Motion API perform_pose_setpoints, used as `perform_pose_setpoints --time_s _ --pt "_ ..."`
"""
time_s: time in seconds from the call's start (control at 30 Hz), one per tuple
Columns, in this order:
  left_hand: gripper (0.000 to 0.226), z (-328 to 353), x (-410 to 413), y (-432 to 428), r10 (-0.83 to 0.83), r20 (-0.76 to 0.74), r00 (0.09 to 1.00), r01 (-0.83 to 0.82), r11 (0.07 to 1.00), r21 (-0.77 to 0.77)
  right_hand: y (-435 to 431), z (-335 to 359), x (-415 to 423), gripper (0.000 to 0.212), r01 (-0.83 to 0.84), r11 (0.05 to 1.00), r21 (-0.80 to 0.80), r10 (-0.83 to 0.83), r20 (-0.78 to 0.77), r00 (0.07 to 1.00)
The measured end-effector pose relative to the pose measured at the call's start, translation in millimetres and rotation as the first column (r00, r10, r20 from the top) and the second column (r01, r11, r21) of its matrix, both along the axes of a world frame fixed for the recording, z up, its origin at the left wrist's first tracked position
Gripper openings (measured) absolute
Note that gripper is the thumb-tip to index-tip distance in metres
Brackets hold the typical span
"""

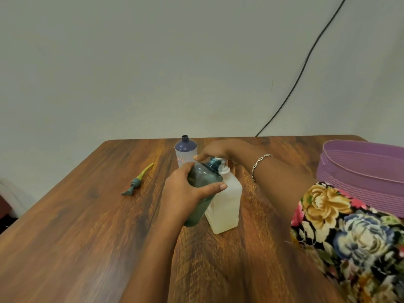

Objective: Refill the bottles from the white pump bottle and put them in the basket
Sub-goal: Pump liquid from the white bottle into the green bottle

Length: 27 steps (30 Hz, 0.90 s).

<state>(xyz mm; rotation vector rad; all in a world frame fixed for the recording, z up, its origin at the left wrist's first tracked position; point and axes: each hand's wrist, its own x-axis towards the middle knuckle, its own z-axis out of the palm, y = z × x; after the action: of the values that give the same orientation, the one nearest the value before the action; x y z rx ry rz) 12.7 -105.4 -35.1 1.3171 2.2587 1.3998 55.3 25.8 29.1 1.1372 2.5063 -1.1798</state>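
My left hand (185,189) grips a teal see-through bottle (202,178), tilted so that its open neck sits under the spout of the white pump bottle (227,204). The white pump bottle stands upright mid-table. My right hand (215,150) rests on top of its pump head, fingers laid flat over it. Behind them stands an uncapped purple-topped bottle (185,153). The purple basket (363,171) sits at the table's right edge, its inside hidden from here.
A teal pump cap with a yellow tube (137,181) lies on the wooden table (87,237) to the left. A black cable (306,66) runs down the wall behind. My floral sleeve (349,232) fills the lower right.
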Motion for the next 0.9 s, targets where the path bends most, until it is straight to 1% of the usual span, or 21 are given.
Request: perform_pose_setpoints --time_s 0.03,0.1,0.17,0.23,0.33,0.37,0.43,0.5,0.6,0.7,0.77,0.83,0.87,0.9 --pt "0.081 -1.8 0.0 0.2 0.003 0.009 1.000 -0.003 1.000 -0.001 -0.2 -2.3 -0.5 0.037 -0.011 0.999 0.039 0.010 0.023 1.000" --pt "0.083 -5.5 -1.2 0.1 0.016 0.033 0.999 -0.016 1.000 0.002 -1.7 -5.5 -3.8 0.036 -0.046 0.991 0.122 0.039 0.059 0.998" --pt "0.084 -6.6 -1.6 -0.3 0.021 0.033 0.999 -0.021 1.000 -0.005 -0.9 -8.1 -7.2 0.038 -0.054 0.988 0.145 0.044 0.069 0.997" --pt "0.087 -6.2 -1.6 -0.2 0.011 0.023 1.000 -0.011 1.000 -0.015 0.5 -8.4 -7.5 0.042 -0.035 0.991 0.129 0.027 0.062 0.998" --pt "0.100 -3.2 3.2 -1.3 -0.020 0.054 0.998 0.021 1.000 -0.012 -2.2 0.9 1.0 0.047 -0.019 0.999 0.044 0.017 0.043 0.999" --pt "0.099 -2.7 4.4 -1.7 -0.021 0.066 0.998 0.022 1.000 -0.002 -3.2 5.5 4.6 0.047 -0.021 1.000 0.014 0.020 0.037 0.999" --pt "0.090 -1.8 4.4 -2.4 -0.005 0.058 0.998 0.005 1.000 0.009 -6.2 12.6 9.1 0.047 -0.029 1.000 -0.011 0.030 0.045 0.999" --pt "0.082 -1.3 1.8 -1.9 0.010 0.044 0.999 -0.010 1.000 0.010 -4.8 11.3 5.6 0.048 -0.034 0.999 0.003 0.034 0.018 0.999" --pt "0.080 -2.7 1.3 0.1 0.006 0.034 0.999 -0.006 1.000 -0.006 1.0 -2.0 -2.1 0.048 0.006 1.000 0.019 -0.005 -0.014 1.000" --pt "0.080 -4.2 2.7 1.0 0.012 0.028 1.000 -0.012 1.000 -0.006 1.9 -7.2 -2.3 0.038 0.013 0.996 0.093 -0.013 0.002 1.000" --pt "0.077 -4.9 0.5 0.7 0.016 0.024 1.000 -0.016 1.000 -0.007 -2.9 -5.0 -1.2 0.040 -0.002 0.988 0.156 -0.001 0.019 1.000" --pt "0.074 -4.5 -1.1 -0.6 0.012 0.017 1.000 -0.012 1.000 -0.015 -5.5 -2.6 0.4 0.043 -0.012 0.984 0.177 0.008 0.021 1.000" --pt "0.074 -4.3 -1.9 -1.1 0.004 0.016 1.000 -0.004 1.000 -0.020 -5.5 -0.7 1.1 0.044 -0.015 0.989 0.149 0.014 0.008 1.000" --pt "0.075 -3.6 -1.5 -2.0 -0.008 0.017 1.000 0.008 1.000 -0.021 -5.6 1.4 1.9 0.046 -0.014 0.997 0.080 0.015 -0.019 1.000"
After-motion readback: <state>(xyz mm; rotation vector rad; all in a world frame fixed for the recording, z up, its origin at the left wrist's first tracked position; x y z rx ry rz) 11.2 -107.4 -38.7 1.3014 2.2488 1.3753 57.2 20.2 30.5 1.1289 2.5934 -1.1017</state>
